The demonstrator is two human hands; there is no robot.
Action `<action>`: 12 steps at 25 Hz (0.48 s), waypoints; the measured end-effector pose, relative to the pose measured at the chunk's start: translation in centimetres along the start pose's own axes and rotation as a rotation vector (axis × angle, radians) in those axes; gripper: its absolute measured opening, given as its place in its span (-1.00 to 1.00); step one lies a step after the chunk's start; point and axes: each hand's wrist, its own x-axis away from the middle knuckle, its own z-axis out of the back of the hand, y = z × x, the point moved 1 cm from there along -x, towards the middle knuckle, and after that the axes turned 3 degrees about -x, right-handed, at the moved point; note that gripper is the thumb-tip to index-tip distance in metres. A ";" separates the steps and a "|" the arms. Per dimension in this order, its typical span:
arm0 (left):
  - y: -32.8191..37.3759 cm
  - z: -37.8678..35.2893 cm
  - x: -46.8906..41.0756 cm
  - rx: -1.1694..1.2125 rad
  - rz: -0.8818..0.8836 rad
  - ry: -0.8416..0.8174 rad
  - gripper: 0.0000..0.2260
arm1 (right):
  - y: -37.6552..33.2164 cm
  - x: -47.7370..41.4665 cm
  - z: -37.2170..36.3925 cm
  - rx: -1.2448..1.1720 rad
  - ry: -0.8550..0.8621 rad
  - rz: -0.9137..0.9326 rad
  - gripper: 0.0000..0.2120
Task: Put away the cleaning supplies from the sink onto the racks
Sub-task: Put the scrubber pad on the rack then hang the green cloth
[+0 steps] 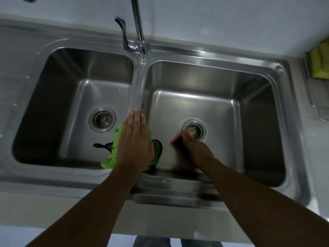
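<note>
Left hand (pixel 135 139) flat, fingers together, pressed on the green cloth (pixel 114 154) over the divider of the double sink (pixel 222 56). Right hand (pixel 197 148) down in the right basin, fingers closed round a red sponge (pixel 179 148) by the drain (pixel 195 130). Black brush (pixel 103 145) poking out in the left basin.

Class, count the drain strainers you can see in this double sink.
2. One drain strainer sits in the floor of the left basin, the other in the right basin, partly covered by the right hand's fingertips. None seems hidden.
</note>
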 end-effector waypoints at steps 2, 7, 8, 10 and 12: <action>0.2 0.1 0.1 -0.032 0.000 -0.008 -0.35 | -0.1 0.3 0.6 -0.045 0.050 -0.028 -0.21; 2.0 1.1 -0.5 -0.087 0.050 -0.050 -0.29 | 1.0 1.6 4.7 -0.211 0.272 -0.039 -0.29; 2.7 1.6 -0.7 -0.082 0.030 -0.042 -0.28 | 1.4 2.3 6.0 -0.249 0.339 -0.026 -0.34; 5.0 2.7 -1.4 -0.051 -0.057 -0.019 -0.27 | 2.8 3.9 8.7 -0.283 0.475 0.007 -0.42; 7.7 3.9 -2.3 -0.008 -0.144 -0.012 -0.27 | 4.4 5.5 11.5 -0.291 0.581 0.031 -0.46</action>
